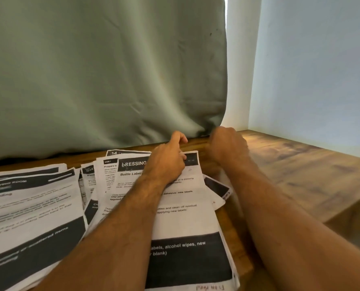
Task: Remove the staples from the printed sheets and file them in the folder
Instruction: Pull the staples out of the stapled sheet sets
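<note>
From the head camera, the printed sheets (pixel 181 206) lie in a loose, overlapping heap on the wooden table (pixel 290 164), their long axis running away from the person toward the green curtain (pixel 101 70) at the back. The top sheet's far right corner, beside its dark header band, is where both hands meet, so that corner is presumably where the staple sits, though no staple can be made out. The left hand (pixel 168 160) lies on the top sheet with its fingers curled and its fingertips pinching at the paper close to that corner. The right hand (pixel 227 148) is just beyond the corner, over bare table, knuckles up and fingers curled under; whether it pinches a staple, a tool or nothing cannot be told, since the fingertips are hidden and the hand is blurred. The two hands are near each other but apart. The left is the nearer one to the corner, the right lies just off to its right side. More sheets (pixel 27 206) spread to the left. No folder is in view.
</note>
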A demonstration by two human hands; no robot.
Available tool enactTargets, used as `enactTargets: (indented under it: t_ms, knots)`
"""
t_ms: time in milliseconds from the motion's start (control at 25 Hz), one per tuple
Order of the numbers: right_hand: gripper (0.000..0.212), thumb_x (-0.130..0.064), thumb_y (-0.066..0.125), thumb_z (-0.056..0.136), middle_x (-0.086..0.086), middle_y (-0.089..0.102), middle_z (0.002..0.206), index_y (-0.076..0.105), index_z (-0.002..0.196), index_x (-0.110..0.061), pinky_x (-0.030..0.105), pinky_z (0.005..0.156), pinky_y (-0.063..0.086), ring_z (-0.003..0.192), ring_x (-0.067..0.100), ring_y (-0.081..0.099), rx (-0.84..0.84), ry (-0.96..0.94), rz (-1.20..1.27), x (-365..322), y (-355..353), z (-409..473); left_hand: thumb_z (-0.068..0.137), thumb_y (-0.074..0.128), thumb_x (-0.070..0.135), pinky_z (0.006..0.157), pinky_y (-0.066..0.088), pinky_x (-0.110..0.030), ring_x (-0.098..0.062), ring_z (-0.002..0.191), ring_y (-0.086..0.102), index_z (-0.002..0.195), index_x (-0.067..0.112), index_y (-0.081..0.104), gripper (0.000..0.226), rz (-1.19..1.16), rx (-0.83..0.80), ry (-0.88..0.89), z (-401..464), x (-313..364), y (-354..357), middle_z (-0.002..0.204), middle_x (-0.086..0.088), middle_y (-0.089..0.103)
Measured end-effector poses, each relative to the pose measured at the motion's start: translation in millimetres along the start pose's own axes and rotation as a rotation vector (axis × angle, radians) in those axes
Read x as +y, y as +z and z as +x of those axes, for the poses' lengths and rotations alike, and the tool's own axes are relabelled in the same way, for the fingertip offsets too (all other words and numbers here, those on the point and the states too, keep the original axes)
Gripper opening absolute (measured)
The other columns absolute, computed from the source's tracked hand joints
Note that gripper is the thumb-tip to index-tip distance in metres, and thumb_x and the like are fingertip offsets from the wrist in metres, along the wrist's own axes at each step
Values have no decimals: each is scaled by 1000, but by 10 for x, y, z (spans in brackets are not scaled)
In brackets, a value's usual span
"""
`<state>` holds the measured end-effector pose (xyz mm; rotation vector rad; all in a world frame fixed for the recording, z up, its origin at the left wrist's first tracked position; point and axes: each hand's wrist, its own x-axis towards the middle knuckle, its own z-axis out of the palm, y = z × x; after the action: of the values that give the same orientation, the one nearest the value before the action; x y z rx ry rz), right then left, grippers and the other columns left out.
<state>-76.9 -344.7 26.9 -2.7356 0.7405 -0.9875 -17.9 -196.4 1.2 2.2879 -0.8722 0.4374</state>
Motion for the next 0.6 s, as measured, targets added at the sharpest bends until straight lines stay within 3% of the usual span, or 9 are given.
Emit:
enactTargets:
  t_ms: [120,200,360,480,600]
  knots:
    - [27,-26,60,95,11,62,117,61,118,-12,38,89,50,102,27,59,-146,-11,-174,262,144,12,97,59,16,93,54,-46,-19,100,63,117,38,40,35,85,-48,35,12,16,18,95,10,69]
    - [31,-27,62,93,13,61,119,60,119,-10,39,92,49,108,29,57,-235,-2,-212,319,279,48,97,59,18,95,53,-45,-19,102,63,120,36,50,31,107,-58,30,22,8,31,96,10,69]
    - [40,-30,70,87,14,62,114,61,120,-8,39,88,52,103,29,59,-306,69,-218,363,362,139,99,57,34,95,52,-40,-14,97,64,110,31,72,18,138,-31,38,28,-15,76,106,7,74]
    - [41,-32,72,87,12,61,113,59,118,-8,39,91,52,103,29,59,-321,89,-155,356,361,149,100,56,38,89,51,-34,-12,92,64,105,28,74,21,101,-38,14,43,-23,85,103,7,74]
    - [35,-39,72,86,5,62,96,63,107,-13,38,86,55,91,23,61,-277,77,12,320,349,148,100,56,38,91,52,-37,-11,92,64,103,29,74,21,110,-26,17,38,-6,79,102,7,74]
